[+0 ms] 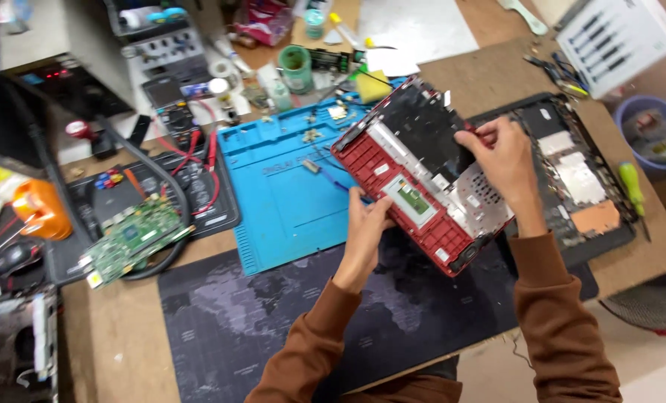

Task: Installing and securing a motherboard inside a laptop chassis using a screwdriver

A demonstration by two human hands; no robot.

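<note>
Red laptop palmrest cover is held tilted above the bench, inner side up, over the seam between the blue work mat and the dark desk mat. Its inner face shows a black sheet in the upper part, a silver metal plate across the middle, and a pale touchpad module near the lower left edge.

Hands: the left hand is closed on the cover's lower left edge, near the touchpad module, fingers wrapped under the rim. The right hand grips the upper right edge, fingers curled over the rim onto the black sheet. Both sleeves are brown.

Adjacent items: the black laptop base lies open just right of the cover, partly hidden by the right hand, with internal parts exposed. A green-handled screwdriver rests at the base's right side. A thin tool lies on the blue work mat, its tip near the cover's left edge; small loose parts sit at that mat's top edge. A green circuit board lies well to the left on a black tray. An orange object sits at the far left. A white tool card lies at the upper right.
</note>
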